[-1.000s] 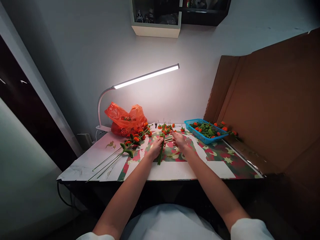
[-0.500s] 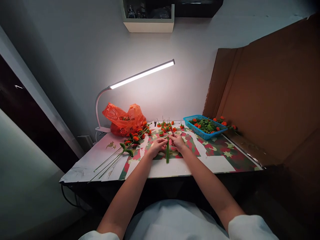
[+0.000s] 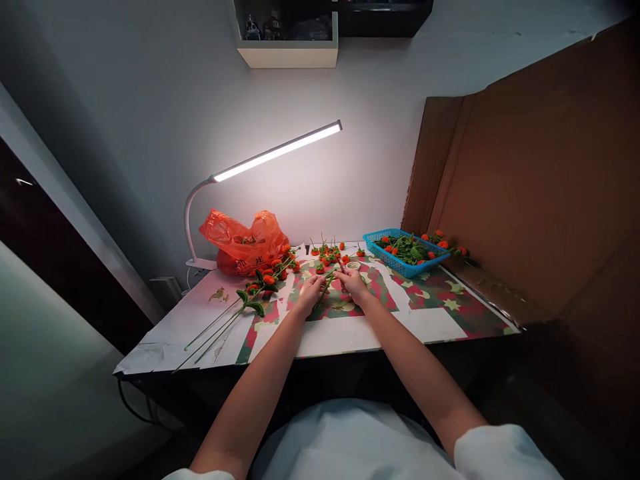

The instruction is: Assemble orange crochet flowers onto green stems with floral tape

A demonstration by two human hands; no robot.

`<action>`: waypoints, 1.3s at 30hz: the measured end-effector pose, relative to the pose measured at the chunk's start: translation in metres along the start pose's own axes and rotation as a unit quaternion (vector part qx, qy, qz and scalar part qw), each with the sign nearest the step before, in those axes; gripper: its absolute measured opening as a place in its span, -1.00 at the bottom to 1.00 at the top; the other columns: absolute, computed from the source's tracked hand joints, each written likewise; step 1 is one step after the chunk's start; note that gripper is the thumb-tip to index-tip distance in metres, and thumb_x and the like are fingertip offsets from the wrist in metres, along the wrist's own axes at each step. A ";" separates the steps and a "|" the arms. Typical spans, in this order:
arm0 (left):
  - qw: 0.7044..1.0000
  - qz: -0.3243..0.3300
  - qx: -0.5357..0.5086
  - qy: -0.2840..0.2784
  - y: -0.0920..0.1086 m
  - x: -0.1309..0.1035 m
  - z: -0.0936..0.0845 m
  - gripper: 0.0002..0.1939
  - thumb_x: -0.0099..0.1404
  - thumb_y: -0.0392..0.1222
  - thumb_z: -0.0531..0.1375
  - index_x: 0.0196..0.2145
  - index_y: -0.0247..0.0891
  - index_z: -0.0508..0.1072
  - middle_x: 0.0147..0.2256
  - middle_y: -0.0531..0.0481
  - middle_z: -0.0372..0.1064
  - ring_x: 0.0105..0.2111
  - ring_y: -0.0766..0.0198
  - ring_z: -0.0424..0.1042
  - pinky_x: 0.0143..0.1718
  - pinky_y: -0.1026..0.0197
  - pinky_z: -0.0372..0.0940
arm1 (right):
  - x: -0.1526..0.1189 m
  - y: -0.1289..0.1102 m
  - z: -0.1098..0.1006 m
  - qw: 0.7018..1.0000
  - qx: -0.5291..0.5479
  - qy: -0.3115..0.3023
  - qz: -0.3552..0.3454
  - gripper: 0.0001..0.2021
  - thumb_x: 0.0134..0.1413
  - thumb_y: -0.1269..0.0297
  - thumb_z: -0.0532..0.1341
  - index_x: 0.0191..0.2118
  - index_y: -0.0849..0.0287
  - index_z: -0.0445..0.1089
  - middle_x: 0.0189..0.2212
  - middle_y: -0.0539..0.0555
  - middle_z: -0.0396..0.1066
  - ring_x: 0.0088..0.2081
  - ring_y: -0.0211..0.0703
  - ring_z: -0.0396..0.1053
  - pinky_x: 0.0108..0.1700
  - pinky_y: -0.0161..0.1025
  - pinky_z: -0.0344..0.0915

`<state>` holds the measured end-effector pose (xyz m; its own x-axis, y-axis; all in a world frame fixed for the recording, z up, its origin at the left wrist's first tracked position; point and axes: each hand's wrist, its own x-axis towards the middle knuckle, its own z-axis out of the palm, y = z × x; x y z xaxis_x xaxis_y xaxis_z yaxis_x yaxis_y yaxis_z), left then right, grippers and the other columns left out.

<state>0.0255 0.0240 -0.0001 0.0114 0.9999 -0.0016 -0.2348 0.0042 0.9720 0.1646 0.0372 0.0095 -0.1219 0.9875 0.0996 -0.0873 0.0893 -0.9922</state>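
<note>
My left hand [image 3: 311, 292] is closed on a narrow green strip [image 3: 323, 293], which looks like a fuzzy stem and slants down between my hands. My right hand [image 3: 354, 285] is closed around a thin dark tool [image 3: 341, 263]; its tip points up and left, and its kind is too small to make out. The fingers of both hands are close together near the strip's upper end. Just beyond them lies a cluster of small orange flower heads [image 3: 329, 255] with green bases and thin stalks. A small round pale container [image 3: 353, 266] is beside my right hand.
Long-stemmed orange flowers [image 3: 245, 307] lie on the left of the table [image 3: 310, 343]. Behind them sits an orange plastic bag [image 3: 245, 250] by a lit lamp [image 3: 277, 152]. A blue basket [image 3: 407, 268] of flowers and greenery stands right, before a cardboard sheet [image 3: 525, 187].
The green strip hung nearly upright between my hands and now slants down towards my left hand. My right hand still holds the thin tool. The whole view has shifted slightly.
</note>
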 end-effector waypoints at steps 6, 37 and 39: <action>0.980 -0.119 -0.082 -0.139 0.008 -0.006 0.001 -0.73 0.16 -0.02 0.23 -0.31 -0.30 0.41 -0.45 -0.04 0.40 -0.61 0.37 0.33 -0.65 0.34 0.24 | -0.001 -0.001 0.001 0.999 0.013 -0.039 -0.017 -0.64 -0.18 0.05 0.30 -0.58 0.12 0.12 -0.74 -0.13 0.04 -0.69 -0.40 -0.06 -0.67 -0.37 -0.08; 0.997 0.016 -0.063 -0.050 0.005 0.000 -0.004 -0.58 -0.06 0.08 0.33 -0.45 -0.28 0.28 -0.48 0.14 0.21 -0.69 0.58 -0.02 -0.73 0.45 -0.16 | -0.002 -0.001 -0.013 0.907 0.216 -0.310 0.187 -0.62 0.23 -0.06 -0.10 -0.49 0.09 -0.06 -0.72 -0.15 -0.08 -0.72 -0.37 -0.18 -0.70 -0.38 -0.12; 0.997 0.021 -0.068 -0.038 0.005 0.000 -0.004 -0.59 -0.05 0.08 0.32 -0.45 -0.28 0.29 -0.48 0.14 0.20 -0.69 0.58 -0.02 -0.73 0.45 -0.17 | -0.001 0.000 -0.013 0.909 0.214 -0.308 0.181 -0.62 0.23 -0.05 -0.10 -0.49 0.09 -0.06 -0.73 -0.15 -0.08 -0.72 -0.36 -0.15 -0.69 -0.37 -0.11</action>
<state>0.0201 0.0237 0.0034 0.0704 0.9957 0.0608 -0.3655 -0.0310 0.9303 0.1777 0.0376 0.0081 -0.7389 0.6699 -0.0733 -0.2911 -0.4155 -0.8618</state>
